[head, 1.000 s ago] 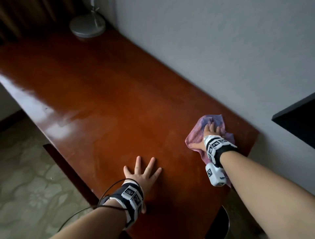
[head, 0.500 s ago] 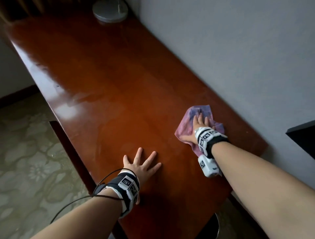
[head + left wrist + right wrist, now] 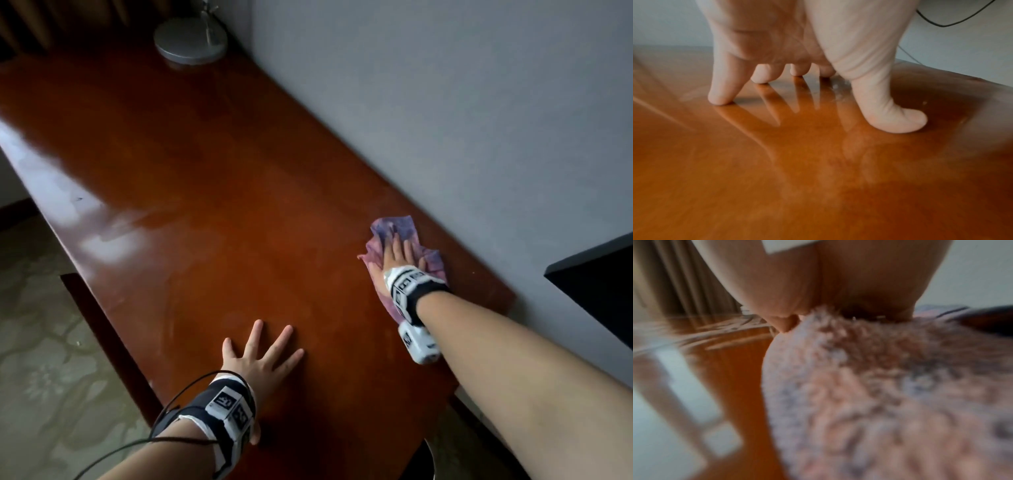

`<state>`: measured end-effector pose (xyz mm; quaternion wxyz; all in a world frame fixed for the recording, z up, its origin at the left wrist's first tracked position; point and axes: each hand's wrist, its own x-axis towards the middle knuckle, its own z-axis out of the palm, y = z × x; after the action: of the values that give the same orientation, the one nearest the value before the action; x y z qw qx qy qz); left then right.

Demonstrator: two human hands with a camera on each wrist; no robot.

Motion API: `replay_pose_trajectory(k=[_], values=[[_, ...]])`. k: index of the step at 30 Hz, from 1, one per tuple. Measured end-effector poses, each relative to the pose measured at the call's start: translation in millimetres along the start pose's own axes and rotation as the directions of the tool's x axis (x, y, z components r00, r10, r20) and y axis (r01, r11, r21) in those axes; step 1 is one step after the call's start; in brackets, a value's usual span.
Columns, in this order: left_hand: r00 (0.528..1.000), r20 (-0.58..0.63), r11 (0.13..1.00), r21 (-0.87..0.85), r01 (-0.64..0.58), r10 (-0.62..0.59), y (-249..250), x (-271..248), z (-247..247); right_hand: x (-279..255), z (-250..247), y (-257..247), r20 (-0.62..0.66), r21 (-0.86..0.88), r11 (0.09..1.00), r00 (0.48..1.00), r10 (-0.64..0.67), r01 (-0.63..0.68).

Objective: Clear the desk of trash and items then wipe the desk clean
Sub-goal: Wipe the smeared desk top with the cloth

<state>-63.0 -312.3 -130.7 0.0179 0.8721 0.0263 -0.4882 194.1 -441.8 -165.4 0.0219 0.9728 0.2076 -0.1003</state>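
Observation:
A glossy red-brown wooden desk point(image 3: 212, 192) runs along a grey wall. My right hand point(image 3: 399, 255) lies flat with straight fingers on a pink and purple cloth point(image 3: 394, 228), pressing it to the desk near the wall at the right. The fluffy cloth point(image 3: 879, 394) fills the right wrist view under my palm. My left hand point(image 3: 262, 353) rests flat on the desk near the front edge, fingers spread, holding nothing. In the left wrist view its fingertips point(image 3: 719, 99) touch the shiny wood point(image 3: 777, 178).
A round grey lamp base point(image 3: 190, 39) stands at the desk's far end by the wall. A dark shelf or cabinet corner point(image 3: 596, 284) juts out at the right. Patterned floor point(image 3: 41, 359) lies left of the desk's front edge. A black cable point(image 3: 164, 411) trails from my left wrist.
My right hand has slid the cloth a little along the desk by the wall. The head view has shifted. My left hand stays planted.

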Motion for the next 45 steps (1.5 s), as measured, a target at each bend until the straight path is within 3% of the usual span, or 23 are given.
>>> replay_pose_trajectory(k=[3,6,11,13,16,20,23,27,30,32,35,38,39,41,45], values=[[1.0,0.011,1.0,0.002,0.015,-0.015,4,-1,0,7,4,-24,0.038,0.024,0.997,0.996,0.076,-0.077],[1.0,0.018,0.999,0.024,0.022,-0.023,3,-1,-1,-23,6,6,0.068,-0.09,0.995,0.997,-0.028,0.034],[0.999,0.029,0.999,0.038,0.028,-0.03,4,-2,-2,-36,3,120,0.051,-0.031,0.978,0.977,0.208,-0.207],[0.999,0.024,0.998,0.042,0.037,-0.038,5,-1,-1,-18,1,125,0.023,-0.018,0.961,0.961,0.276,-0.276],[0.999,0.024,0.998,0.053,0.046,-0.048,6,0,-2,6,2,97,0.008,0.143,0.932,0.942,0.336,-0.334],[0.998,0.044,0.997,0.058,0.052,-0.054,7,-3,-6,-25,10,65,0.027,0.04,0.984,0.984,0.175,-0.176],[0.998,0.046,0.997,0.064,0.049,-0.052,6,-3,-7,-66,8,99,0.158,-0.069,0.994,0.982,0.099,-0.089],[0.998,0.043,0.996,0.078,0.048,-0.051,6,-4,-7,-52,14,148,0.108,-0.081,0.962,0.957,0.27,-0.262],[0.998,0.038,0.996,0.081,0.048,-0.051,7,-4,-7,-16,2,123,-0.1,0.067,0.916,0.91,0.401,-0.396],[0.998,0.04,0.996,0.073,0.044,-0.048,7,-4,-7,-1,-1,100,-0.013,0.137,0.877,0.884,0.467,-0.461],[0.998,0.048,0.997,0.07,0.043,-0.046,6,-5,-8,-13,5,88,0.017,0.032,0.952,0.952,0.305,-0.306],[0.998,0.045,0.997,0.07,0.04,-0.044,6,-4,-8,-37,17,122,0.071,-0.086,0.986,0.986,0.151,-0.145],[0.998,0.048,0.997,0.064,0.039,-0.042,6,-4,-8,-39,18,135,0.095,-0.075,0.983,0.98,0.174,-0.167],[0.998,0.049,0.998,0.053,0.035,-0.037,5,-3,-7,-33,12,140,0.014,-0.03,0.967,0.968,0.252,-0.251],[0.998,0.057,0.998,0.047,0.029,-0.032,5,-3,-7,22,5,96,0.006,0.095,0.967,0.972,0.236,-0.236]])
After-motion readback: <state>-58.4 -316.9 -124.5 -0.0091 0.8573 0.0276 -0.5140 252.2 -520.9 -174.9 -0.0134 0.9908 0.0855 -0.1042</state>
